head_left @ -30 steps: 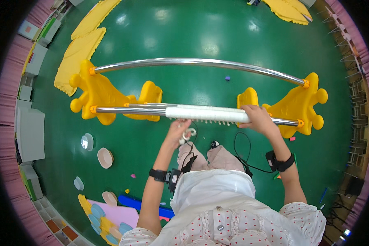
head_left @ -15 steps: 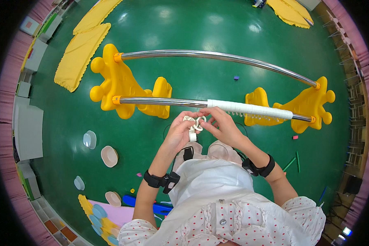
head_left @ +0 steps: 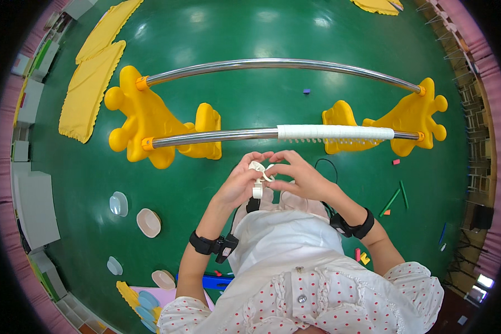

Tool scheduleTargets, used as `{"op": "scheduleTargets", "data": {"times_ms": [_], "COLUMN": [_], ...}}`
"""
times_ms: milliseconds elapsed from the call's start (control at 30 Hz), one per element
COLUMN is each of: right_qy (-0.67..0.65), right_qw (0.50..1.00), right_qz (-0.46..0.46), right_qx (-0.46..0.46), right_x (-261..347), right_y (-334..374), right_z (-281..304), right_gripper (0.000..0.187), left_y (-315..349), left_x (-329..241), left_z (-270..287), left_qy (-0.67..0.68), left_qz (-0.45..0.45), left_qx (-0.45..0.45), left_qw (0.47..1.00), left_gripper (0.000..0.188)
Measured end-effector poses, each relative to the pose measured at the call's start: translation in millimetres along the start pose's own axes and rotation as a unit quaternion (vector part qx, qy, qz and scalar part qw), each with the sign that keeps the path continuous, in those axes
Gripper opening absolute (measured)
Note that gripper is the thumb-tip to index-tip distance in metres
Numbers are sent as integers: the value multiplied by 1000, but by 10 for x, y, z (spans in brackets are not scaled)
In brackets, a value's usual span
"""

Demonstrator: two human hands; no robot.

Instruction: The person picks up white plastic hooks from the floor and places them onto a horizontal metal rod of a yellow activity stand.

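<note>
In front of my waist, my left hand [head_left: 236, 183] is closed around several white plastic rings [head_left: 257, 190] that look like curtain rings. My right hand [head_left: 303, 177] meets it from the right, with thumb and fingertips at a white ring [head_left: 270, 173] and the other fingers curled above. Just beyond both hands runs the near metal bar [head_left: 217, 136] of a yellow stand. A close-packed white row [head_left: 337, 132] covers the bar's right half, with small loops hanging beneath. How firmly my right fingertips pinch the ring is partly hidden.
Yellow animal-shaped end pieces [head_left: 145, 119] carry the near bar and a far bar [head_left: 278, 64]. Left on the green floor lie a beige basin [head_left: 148, 222], a pale blue basin [head_left: 118, 204] and yellow cloths [head_left: 92, 92]. Green sticks [head_left: 392, 201] lie at right.
My right fingers have spread slightly and shifted around the ring. My left hand keeps its hold on the white rings. The whole view has shifted a little with my head.
</note>
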State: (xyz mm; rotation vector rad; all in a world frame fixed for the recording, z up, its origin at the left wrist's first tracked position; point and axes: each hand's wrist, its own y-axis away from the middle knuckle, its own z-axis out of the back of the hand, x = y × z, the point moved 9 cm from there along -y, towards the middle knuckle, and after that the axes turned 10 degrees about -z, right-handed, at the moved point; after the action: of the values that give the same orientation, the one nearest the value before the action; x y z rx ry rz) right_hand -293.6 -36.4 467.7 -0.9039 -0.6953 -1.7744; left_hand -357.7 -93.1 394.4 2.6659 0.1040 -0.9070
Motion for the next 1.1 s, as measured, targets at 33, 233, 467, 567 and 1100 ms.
{"op": "scheduleTargets", "data": {"times_ms": [33,233,467,567,1100], "right_qy": [-10,-133,195,372,594], "right_qw": [1000,973,916,905,753], "right_qz": [-19,-169,57,-63,-145], "right_qx": [-18,-88,-346,-197,-244], "right_x": [-21,-408,271,-26,-149], "right_y": [17,28,7,-351,-586], "right_z": [-4,47,581,141,-276], "right_gripper": [20,14,11,6,8], "left_y": [-4,54,80,-98,-540], "left_x": [20,122,-40,-576,-749], "left_z": [-8,-26,103,114,-735], "left_qy": [-1,-154,-274,-480,-827], "left_qz": [2,74,82,-109,-332], "left_qx": [3,12,28,-23,206], "left_qw": [1000,985,958,870,403], "left_gripper": [37,43,14,13,42]}}
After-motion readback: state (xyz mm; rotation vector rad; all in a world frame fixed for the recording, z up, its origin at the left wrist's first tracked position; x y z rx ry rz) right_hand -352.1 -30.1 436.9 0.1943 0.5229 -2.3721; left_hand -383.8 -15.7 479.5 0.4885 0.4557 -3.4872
